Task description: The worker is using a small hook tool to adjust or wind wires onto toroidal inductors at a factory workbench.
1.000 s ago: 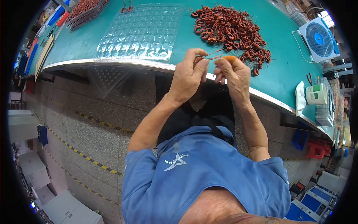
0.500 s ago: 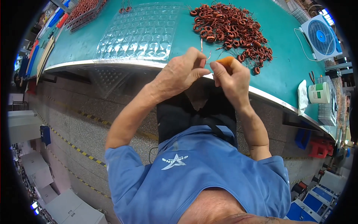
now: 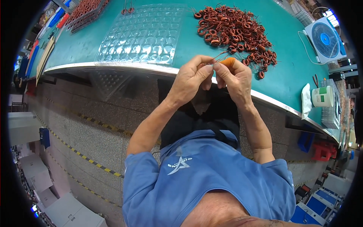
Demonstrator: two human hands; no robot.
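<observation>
A small ring coil wound with copper wire (image 3: 202, 65) is pinched between the thumb and fingers of my left hand (image 3: 189, 78), and mostly hidden by them. Its thin copper leads stick out toward the far right. My right hand (image 3: 239, 77), with an orange cover (image 3: 229, 61) on a finger, is closed at the coil's leads, thumb tip against the left thumb. Both hands are over the table's front edge. Just beyond them lies a big heap of similar copper coils (image 3: 234, 32). Left of the heap is a clear plastic tray with round pockets (image 3: 141, 36).
Two coils (image 3: 127, 10) lie at the tray's far edge. A stacked tray of coils (image 3: 85, 13) stands far left. On the right are a blue-and-white fan (image 3: 324, 39), a white tub (image 3: 323, 96) and a white cloth (image 3: 306, 96). The green table (image 3: 72, 51) has a pale front edge.
My left hand has moved right, up against my right hand, and its elbow has come inward. The leads, upright before, now slant to the far right. My right hand has barely moved.
</observation>
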